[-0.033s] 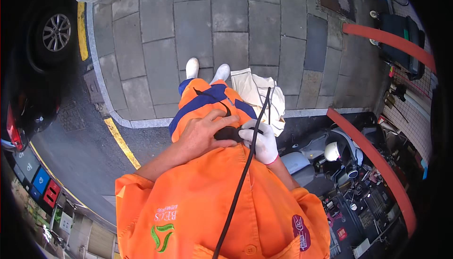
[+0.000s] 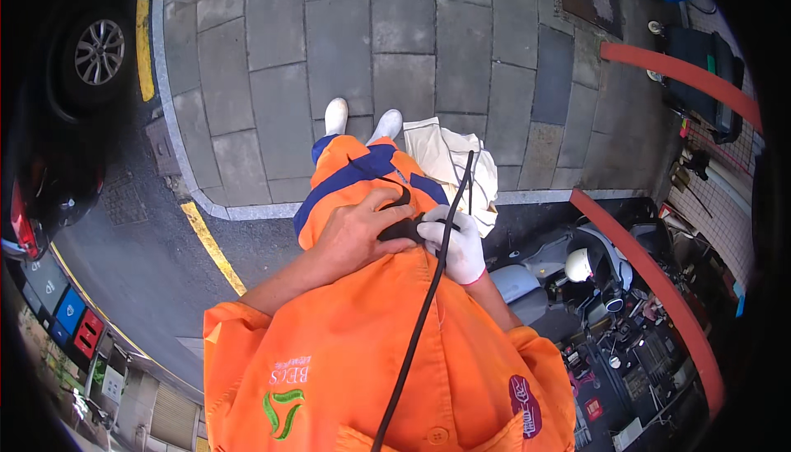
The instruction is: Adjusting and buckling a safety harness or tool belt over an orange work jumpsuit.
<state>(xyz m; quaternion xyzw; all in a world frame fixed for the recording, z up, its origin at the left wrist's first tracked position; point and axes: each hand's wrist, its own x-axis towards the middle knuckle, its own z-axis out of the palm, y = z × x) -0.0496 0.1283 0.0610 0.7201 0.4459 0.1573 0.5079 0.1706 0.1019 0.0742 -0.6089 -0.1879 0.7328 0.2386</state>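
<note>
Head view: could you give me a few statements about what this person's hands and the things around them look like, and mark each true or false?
1. The right hand wears a white glove. True.
2. The left hand is gloved too. False: it is bare.
3. Both hands meet on a small black object in front of the orange uniform. True.
4. The black cable lies coiled on the pavement. False: it runs up across the person's chest, past the gloved hand.
5. A pale cloth bag lies on the paving stones beside the white boots. True.
6. The car wheel is at the picture's lower right. False: upper left.
</note>
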